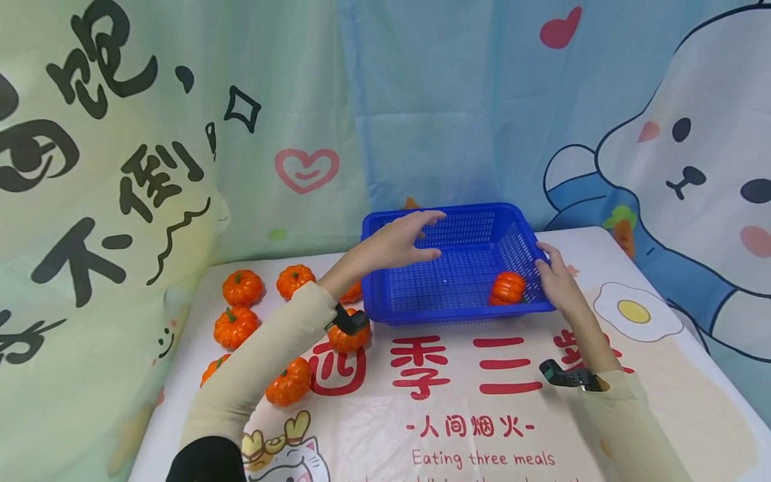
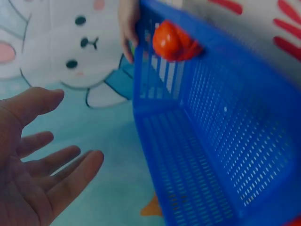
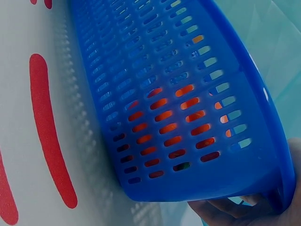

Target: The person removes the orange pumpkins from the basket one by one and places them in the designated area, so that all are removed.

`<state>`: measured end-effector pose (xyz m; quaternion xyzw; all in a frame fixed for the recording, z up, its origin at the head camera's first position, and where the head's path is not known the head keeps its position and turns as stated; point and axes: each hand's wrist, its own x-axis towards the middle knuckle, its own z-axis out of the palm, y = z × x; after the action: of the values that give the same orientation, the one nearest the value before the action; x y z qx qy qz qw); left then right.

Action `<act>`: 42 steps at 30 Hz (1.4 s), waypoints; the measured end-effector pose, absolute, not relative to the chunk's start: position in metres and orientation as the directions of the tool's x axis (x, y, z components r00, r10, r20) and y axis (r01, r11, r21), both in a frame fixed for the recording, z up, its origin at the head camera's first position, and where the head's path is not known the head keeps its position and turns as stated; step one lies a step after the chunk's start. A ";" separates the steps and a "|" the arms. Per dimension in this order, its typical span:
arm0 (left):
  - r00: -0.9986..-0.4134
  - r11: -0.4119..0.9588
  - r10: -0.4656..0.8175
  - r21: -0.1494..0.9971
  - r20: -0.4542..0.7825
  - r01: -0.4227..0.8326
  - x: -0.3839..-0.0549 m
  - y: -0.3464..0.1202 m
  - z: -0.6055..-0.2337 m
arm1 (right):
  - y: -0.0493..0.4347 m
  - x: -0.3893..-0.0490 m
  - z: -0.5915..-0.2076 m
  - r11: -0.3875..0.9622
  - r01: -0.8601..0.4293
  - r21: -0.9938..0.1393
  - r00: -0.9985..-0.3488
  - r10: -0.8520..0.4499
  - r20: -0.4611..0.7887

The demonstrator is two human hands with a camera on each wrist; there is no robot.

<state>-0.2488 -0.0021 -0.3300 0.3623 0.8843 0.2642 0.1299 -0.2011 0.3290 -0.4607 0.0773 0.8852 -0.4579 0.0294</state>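
Note:
A blue plastic basket (image 1: 452, 314) is near the back of the table, with one small orange pumpkin (image 1: 507, 288) at its front right corner. My right hand (image 1: 560, 278) grips the basket's right rim, thumb on the inner side; in the right wrist view its fingers (image 3: 225, 212) curl beneath that rim. Over the left part of the basket is my left hand (image 1: 400, 241), fingers spread and holding nothing. The left wrist view shows the same empty palm (image 2: 28, 188) apart from the basket wall (image 2: 188, 165). My left forearm hides part of the table.
Several more small pumpkins lie left of the basket, among them one by its front left corner (image 1: 348, 333) and one nearer me (image 1: 289, 383). A printed cloth (image 1: 482, 415) covers the table. Behind it hangs a patterned curtain (image 1: 434, 120), close to the basket's back.

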 end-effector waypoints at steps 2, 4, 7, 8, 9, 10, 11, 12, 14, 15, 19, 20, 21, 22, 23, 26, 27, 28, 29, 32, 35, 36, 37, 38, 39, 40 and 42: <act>-0.714 0.613 0.698 0.564 -0.058 0.554 -0.262 0.008 -0.335 | 0.330 -0.201 -0.461 0.563 0.166 -0.809 -0.986 0.109 -0.127; -0.717 0.621 0.693 0.568 -0.077 0.540 -0.273 0.017 -0.342 | 0.330 -0.201 -0.461 0.559 0.170 -0.811 -0.985 0.107 -0.133; -0.700 0.614 0.708 0.575 -0.099 0.540 -0.288 0.031 -0.352 | 0.330 -0.200 -0.460 0.556 0.177 -0.812 -0.984 0.105 -0.142; -0.692 0.608 0.715 0.582 -0.105 0.540 -0.293 0.036 -0.355 | 0.330 -0.200 -0.460 0.556 0.178 -0.812 -0.984 0.104 -0.144; -0.683 0.602 0.722 0.587 -0.110 0.542 -0.297 0.040 -0.357 | 0.330 -0.200 -0.460 0.556 0.177 -0.812 -0.984 0.104 -0.144; -0.676 0.594 0.729 0.596 -0.113 0.541 -0.301 0.045 -0.360 | 0.330 -0.199 -0.460 0.557 0.177 -0.811 -0.984 0.104 -0.143; -0.665 0.582 0.738 0.605 -0.112 0.544 -0.304 0.050 -0.362 | 0.330 -0.199 -0.459 0.559 0.178 -0.810 -0.984 0.106 -0.142; -0.654 0.572 0.748 0.610 -0.113 0.549 -0.307 0.054 -0.364 | 0.330 -0.199 -0.459 0.560 0.177 -0.810 -0.984 0.108 -0.141; -0.630 0.556 0.767 0.614 -0.119 0.561 -0.311 0.062 -0.367 | 0.328 -0.200 -0.459 0.566 0.177 -0.805 -0.984 0.105 -0.142; -0.612 0.547 0.781 0.609 -0.124 0.574 -0.311 0.066 -0.369 | 0.327 -0.201 -0.459 0.568 0.177 -0.804 -0.984 0.104 -0.143; -0.517 0.510 0.839 0.572 -0.168 0.643 -0.308 0.084 -0.376 | 0.325 -0.202 -0.460 0.573 0.181 -0.799 -0.983 0.106 -0.147; -0.492 0.501 0.851 0.560 -0.181 0.660 -0.306 0.089 -0.378 | 0.325 -0.202 -0.460 0.573 0.182 -0.799 -0.983 0.108 -0.147; -0.471 0.496 0.859 0.548 -0.198 0.674 -0.305 0.094 -0.380 | 0.325 -0.202 -0.460 0.574 0.182 -0.798 -0.983 0.110 -0.145; -0.452 0.489 0.867 0.537 -0.211 0.687 -0.303 0.099 -0.382 | 0.325 -0.202 -0.460 0.577 0.182 -0.796 -0.983 0.112 -0.143; -0.432 0.479 0.874 0.530 -0.220 0.699 -0.301 0.105 -0.384 | 0.326 -0.202 -0.460 0.578 0.184 -0.795 -0.983 0.113 -0.145; -0.381 0.452 0.892 0.523 -0.244 0.723 -0.297 0.121 -0.389 | 0.328 -0.201 -0.459 0.582 0.186 -0.792 -0.982 0.113 -0.148; -0.366 0.448 0.894 0.521 -0.257 0.727 -0.296 0.126 -0.391 | 0.328 -0.200 -0.459 0.583 0.187 -0.791 -0.982 0.112 -0.150; -0.352 0.443 0.897 0.519 -0.269 0.731 -0.295 0.130 -0.392 | 0.329 -0.200 -0.459 0.584 0.187 -0.790 -0.982 0.110 -0.151; -0.340 0.441 0.897 0.517 -0.282 0.734 -0.294 0.134 -0.394 | 0.330 -0.200 -0.458 0.584 0.187 -0.790 -0.982 0.110 -0.151; -0.328 0.460 0.884 0.486 -0.334 0.743 -0.292 0.144 -0.399 | 0.330 -0.200 -0.458 0.584 0.179 -0.792 -0.984 0.104 -0.146; -0.324 0.479 0.865 0.442 -0.383 0.758 -0.293 0.150 -0.404 | 0.330 -0.200 -0.457 0.587 0.173 -0.791 -0.985 0.098 -0.142; -0.324 0.488 0.856 0.426 -0.402 0.762 -0.293 0.152 -0.405 | 0.330 -0.200 -0.457 0.587 0.173 -0.791 -0.985 0.097 -0.144; -0.321 0.494 0.849 0.415 -0.419 0.764 -0.293 0.153 -0.406 | 0.330 -0.200 -0.457 0.589 0.174 -0.789 -0.985 0.096 -0.146; -0.318 0.498 0.843 0.404 -0.434 0.768 -0.293 0.155 -0.407 | 0.330 -0.200 -0.457 0.591 0.176 -0.787 -0.984 0.096 -0.148; -0.314 0.498 0.838 0.391 -0.446 0.774 -0.294 0.157 -0.407 | 0.330 -0.200 -0.457 0.592 0.177 -0.786 -0.984 0.098 -0.149; -0.314 0.502 0.832 0.381 -0.457 0.776 -0.294 0.158 -0.407 | 0.331 -0.200 -0.457 0.592 0.178 -0.786 -0.984 0.100 -0.148; -0.324 0.521 0.816 0.365 -0.479 0.771 -0.293 0.160 -0.408 | 0.330 -0.200 -0.458 0.589 0.173 -0.789 -0.985 0.097 -0.143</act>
<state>-0.2925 0.1596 -0.4080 0.4880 0.8130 0.0353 0.3156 -0.2003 0.3302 -0.4581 0.0759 0.8903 -0.4470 0.0424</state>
